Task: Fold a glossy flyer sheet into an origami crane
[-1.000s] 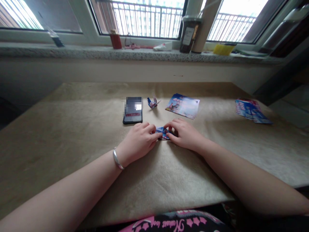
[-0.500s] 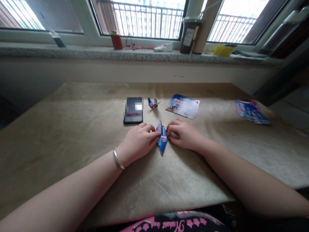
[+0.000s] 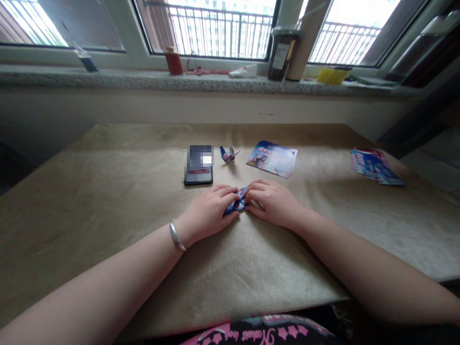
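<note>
A small piece of folded blue printed paper [image 3: 238, 201] lies on the table between my hands, largely covered by fingers. My left hand [image 3: 215, 205], with a silver bangle at its wrist, is closed on the paper's left part. On the right part, the fingertips of my right hand [image 3: 268, 201] press and pinch. Just beyond the hands stands a finished-looking folded paper crane [image 3: 228, 154] in the same kind of print. To its left lies a phone [image 3: 199, 165], its screen blurred out. A stack of blue printed sheets [image 3: 273, 159] rests to its right.
More blue and red printed papers [image 3: 375, 166] are fanned out at the table's right. A tan cloth-like cover [image 3: 108, 230] spreads over the table. Behind it, the stone windowsill [image 3: 136, 79] holds a red container [image 3: 173, 62], a dark jar [image 3: 283, 53] and a yellow item [image 3: 333, 75].
The folded paper has turned from pointing lengthwise toward me to lying sideways between my hands. My fingers have shifted and now cover more of it.
</note>
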Available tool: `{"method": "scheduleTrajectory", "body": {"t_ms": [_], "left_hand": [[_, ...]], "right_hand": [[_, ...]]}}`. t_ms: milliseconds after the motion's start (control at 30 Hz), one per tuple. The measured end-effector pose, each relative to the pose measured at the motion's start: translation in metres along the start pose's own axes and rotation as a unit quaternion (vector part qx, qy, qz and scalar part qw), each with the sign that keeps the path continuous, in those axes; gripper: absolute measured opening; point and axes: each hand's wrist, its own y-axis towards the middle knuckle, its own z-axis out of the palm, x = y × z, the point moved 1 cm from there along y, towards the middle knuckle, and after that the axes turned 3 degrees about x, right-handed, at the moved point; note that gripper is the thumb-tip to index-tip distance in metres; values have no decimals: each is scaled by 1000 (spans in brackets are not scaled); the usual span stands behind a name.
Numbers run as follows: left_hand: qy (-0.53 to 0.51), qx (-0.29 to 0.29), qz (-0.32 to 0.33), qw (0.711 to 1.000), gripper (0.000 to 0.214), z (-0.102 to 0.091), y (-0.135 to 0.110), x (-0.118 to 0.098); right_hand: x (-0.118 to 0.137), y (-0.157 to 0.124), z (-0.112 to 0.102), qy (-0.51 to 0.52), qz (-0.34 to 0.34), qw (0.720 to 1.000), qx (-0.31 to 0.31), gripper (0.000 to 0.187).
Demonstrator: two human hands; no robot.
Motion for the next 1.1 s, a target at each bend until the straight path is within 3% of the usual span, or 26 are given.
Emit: {"method": "scheduleTrajectory", "body": {"t_ms": [200, 500, 1100], "left_hand": [[48, -41, 21, 998, 22, 0, 1, 1], [101, 19, 24, 994, 24, -1, 0, -1], [143, -1, 7, 990, 22, 3, 2, 0]], "right_hand": [[1, 0, 0, -32, 14, 999, 9, 15], [-1, -1, 2, -35, 15, 999, 6, 17], [1, 4, 10, -37, -45, 998, -7, 19]]}}
